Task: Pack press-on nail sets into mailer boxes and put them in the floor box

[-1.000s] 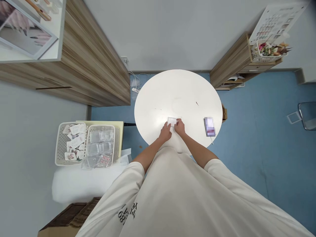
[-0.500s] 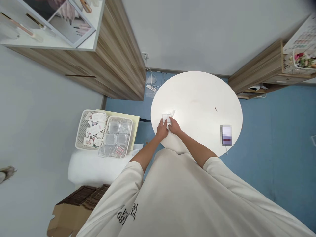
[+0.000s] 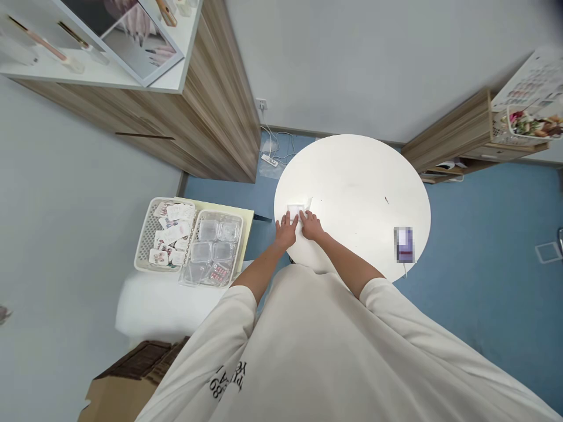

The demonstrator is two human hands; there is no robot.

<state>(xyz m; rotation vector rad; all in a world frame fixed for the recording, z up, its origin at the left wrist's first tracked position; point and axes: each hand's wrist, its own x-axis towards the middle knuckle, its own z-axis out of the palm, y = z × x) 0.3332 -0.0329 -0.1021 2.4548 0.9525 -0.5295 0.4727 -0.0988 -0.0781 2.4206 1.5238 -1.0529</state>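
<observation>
A small whitish, flat rectangular packet (image 3: 294,210) lies near the left side of the round white table (image 3: 352,170), with a loose white strip (image 3: 309,203) at its right end. My left hand (image 3: 285,231) rests palm down at its near edge, fingers spread and fingertips touching it. Beside it, my right hand (image 3: 312,227) has its fingers apart too, with the index fingertip on the packet's near right corner. Neither hand is closed around anything. What the packet contains is too small to tell.
A blurred purple-and-white object (image 3: 404,245) with a cable sits at the table's right. Left of the table stand a basket of printed cards (image 3: 141,246) and a basket of clear plastic boxes (image 3: 202,251). A wooden cabinet (image 3: 220,111) and a power strip (image 3: 269,160) are behind.
My fingers have spread and flattened over the packet's near edge, the right hand's most clearly. The packet stays in about the same place on the table; the view has shifted slightly.
</observation>
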